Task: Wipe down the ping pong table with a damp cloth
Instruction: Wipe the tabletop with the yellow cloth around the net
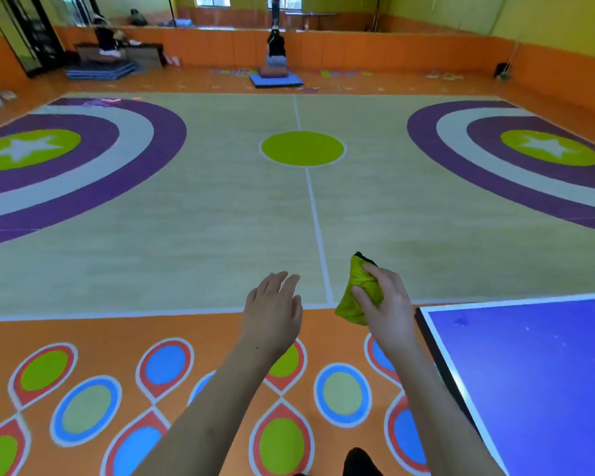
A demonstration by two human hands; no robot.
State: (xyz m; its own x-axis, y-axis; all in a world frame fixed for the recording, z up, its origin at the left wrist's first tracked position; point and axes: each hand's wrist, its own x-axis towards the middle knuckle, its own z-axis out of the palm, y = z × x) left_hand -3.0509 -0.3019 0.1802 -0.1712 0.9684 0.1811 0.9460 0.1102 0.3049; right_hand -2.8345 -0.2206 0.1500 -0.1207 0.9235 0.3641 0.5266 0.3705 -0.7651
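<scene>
A bunched yellow-green cloth (356, 297) is gripped in my right hand (387, 304), held in the air just left of the table's corner. The blue ping pong table (536, 372) with a white edge line fills the lower right; small pale specks and a dark smudge mark its surface near the far edge. My left hand (272, 310) hovers beside the right one over the orange floor, fingers relaxed and holding nothing. Neither hand touches the table.
A wide gym floor with painted circles and lines stretches ahead. A person (276, 46) sits on blue mats at the far wall, another person (105, 41) at the far left by stacked mats. A dark shoe tip (359, 462) shows at the bottom edge.
</scene>
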